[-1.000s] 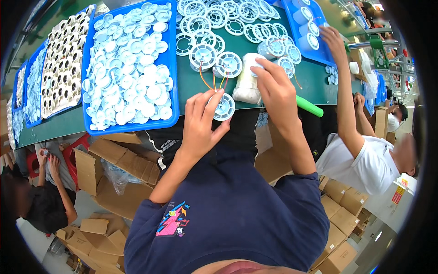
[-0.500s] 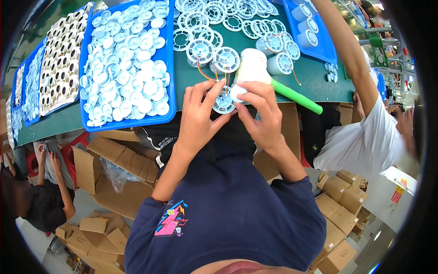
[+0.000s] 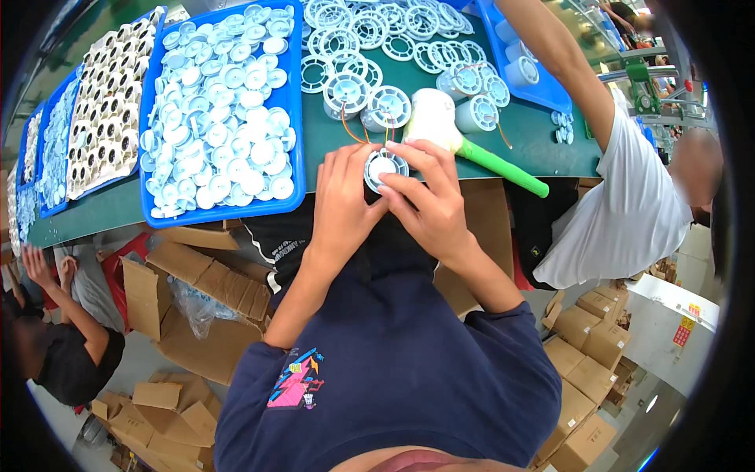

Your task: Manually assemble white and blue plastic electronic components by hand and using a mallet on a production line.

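Note:
At the table's near edge my left hand (image 3: 344, 195) is closed round the side of a translucent round plastic housing (image 3: 372, 178) with wires at its far side. A small round white cap (image 3: 382, 168) lies over the middle of the housing's open-spoked face. My right hand (image 3: 431, 203) pinches this cap from the right with its fingertips. Just beyond my hands stand two more wired housings (image 3: 388, 108). A mallet with a white wrapped head (image 3: 434, 118) and a green handle (image 3: 503, 167) rests right of them.
A blue tray (image 3: 300, 157) heaped with pale round caps stands at left, beside an egg-crate tray (image 3: 112, 102) of small parts. Spoked rings (image 3: 370, 30) lie at the back, with more housings (image 3: 476, 115) at right. A co-worker's arm (image 3: 562, 47) reaches in over another blue tray (image 3: 562, 98).
My right hand has moved left, bringing the white cap from the housing's right side onto the middle of its face. The co-worker at right has shifted slightly.

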A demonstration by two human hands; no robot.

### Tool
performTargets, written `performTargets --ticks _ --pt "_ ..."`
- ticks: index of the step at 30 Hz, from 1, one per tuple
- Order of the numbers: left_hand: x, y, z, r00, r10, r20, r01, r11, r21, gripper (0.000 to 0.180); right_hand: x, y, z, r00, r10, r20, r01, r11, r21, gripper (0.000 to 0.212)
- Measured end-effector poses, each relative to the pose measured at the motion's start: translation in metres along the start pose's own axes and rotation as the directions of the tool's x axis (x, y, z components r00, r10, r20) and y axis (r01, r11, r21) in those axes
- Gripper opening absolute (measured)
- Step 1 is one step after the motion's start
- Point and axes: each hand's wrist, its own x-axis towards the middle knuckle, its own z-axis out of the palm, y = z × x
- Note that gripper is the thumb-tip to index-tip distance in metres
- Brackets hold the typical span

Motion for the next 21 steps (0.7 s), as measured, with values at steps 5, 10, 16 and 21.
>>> performTargets --ticks 5,10,16,21 --pt "-0.004 0.004 0.009 0.995 -0.038 -0.097 0.042 0.998 0.041 0.068 0.071 0.024 -0.011 0.999 0.027 -0.037 -0.026 1.000 0.016 0.019" --pt "0.002 0.000 0.009 0.981 -0.027 -0.193 0.036 0.998 0.042 0.065 0.140 0.042 0.019 0.990 -0.035 0.138 0.024 0.996 0.085 0.012" --pt "0.002 0.004 0.009 0.984 -0.073 -0.165 0.077 0.997 0.019 0.065 0.187 0.031 0.101 0.851 -0.280 0.445 0.332 0.942 -0.042 0.022" --pt "0.002 0.004 0.007 0.984 -0.079 -0.159 0.082 0.997 0.012 0.065 0.209 0.037 0.116 0.842 -0.278 0.462 0.298 0.954 0.031 0.028"
